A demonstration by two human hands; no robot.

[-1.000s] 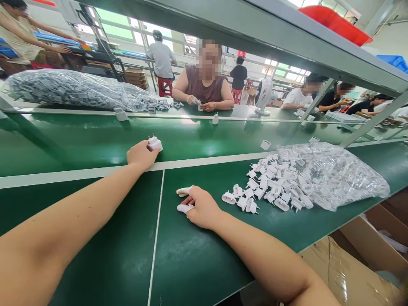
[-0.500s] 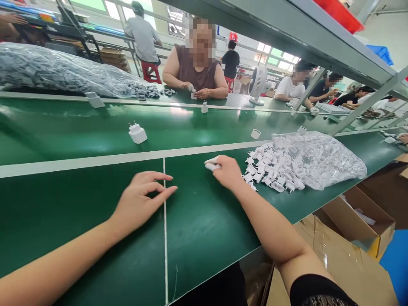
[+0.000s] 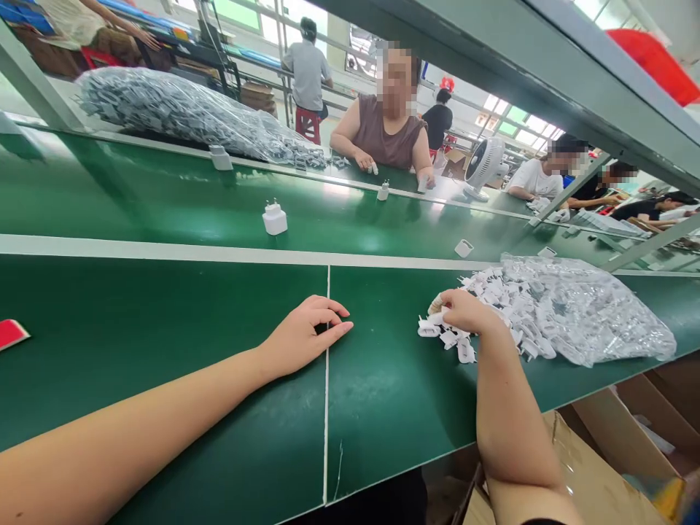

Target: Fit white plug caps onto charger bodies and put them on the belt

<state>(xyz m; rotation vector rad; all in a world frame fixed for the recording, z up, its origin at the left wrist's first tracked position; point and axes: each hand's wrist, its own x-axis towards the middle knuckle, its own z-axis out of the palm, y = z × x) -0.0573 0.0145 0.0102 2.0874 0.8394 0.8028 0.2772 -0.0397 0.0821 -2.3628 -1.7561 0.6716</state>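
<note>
My left hand (image 3: 306, 334) hovers or rests over the green table (image 3: 219, 408) beside the thin white line, its fingers apart and holding nothing. At the left edge of a pile of small white plug parts (image 3: 525, 321) is my right hand (image 3: 462, 310), with white covers on its fingertips. Those fingers are bent down onto the parts, and whether one is gripped is hidden. Part of the pile lies inside a clear plastic bag (image 3: 607, 313). A white charger (image 3: 274, 219) with its pins up stands on the green strip beyond the white border.
More white pieces sit on the far strip (image 3: 222, 157). A large bag of parts (image 3: 180, 109) lies at the back left. A person (image 3: 388, 138) sits opposite, near a fan (image 3: 484, 164). Cardboard boxes (image 3: 617, 430) stand below right. A red object (image 3: 12, 334) shows at the left edge.
My right hand has moved right and reached the pile, its fingers now pointing down. The fingers of my left hand are a little lower and closer together. The view has shifted left.
</note>
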